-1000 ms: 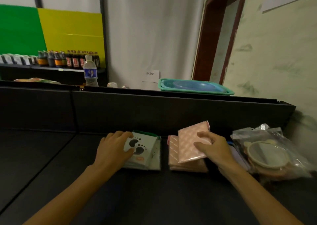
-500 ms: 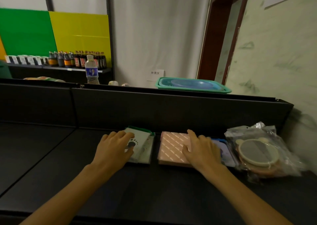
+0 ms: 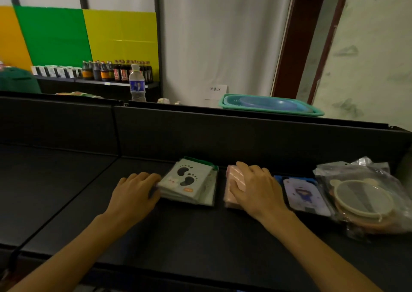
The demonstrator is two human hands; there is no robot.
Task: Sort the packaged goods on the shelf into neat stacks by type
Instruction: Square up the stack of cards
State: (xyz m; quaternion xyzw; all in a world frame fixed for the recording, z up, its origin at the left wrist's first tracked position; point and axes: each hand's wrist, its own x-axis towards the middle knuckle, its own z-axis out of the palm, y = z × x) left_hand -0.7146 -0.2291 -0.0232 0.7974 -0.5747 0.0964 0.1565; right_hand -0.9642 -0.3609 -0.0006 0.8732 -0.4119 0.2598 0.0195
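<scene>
While both your forearms run off the bottom edge, your hands sit on the black shelf (image 3: pixel 66 202): your left hand (image 3: pixel 133 193) is curled loosely against the left edge of the footprint packets (image 3: pixel 188 181), fingers touching the side, not clamped round anything, and your right hand (image 3: pixel 256 189) lies flat, fingers together, pressing down on the pink packets (image 3: pixel 234 180). Two black footprints and a small orange tag show on that top packet; the tag's too blurry to read. Can't count either stack, the layers smear together. Just right of your right hand is one blue-edged card pack (image 3: pixel 305 196) with a cartoon figure, its writing unreadable, then a crinkly clear bag with round mirrors (image 3: pixel 365 198), two at least, partly cut off at the frame edge. Behind the shelf's back wall: one water bottle (image 3: pixel 137 83), a teal basin (image 3: pixel 267 104), a paper sign (image 3: pixel 215 89) reading 补货区, and a row of dark sauce bottles (image 3: pixel 116 71) too small to count.
</scene>
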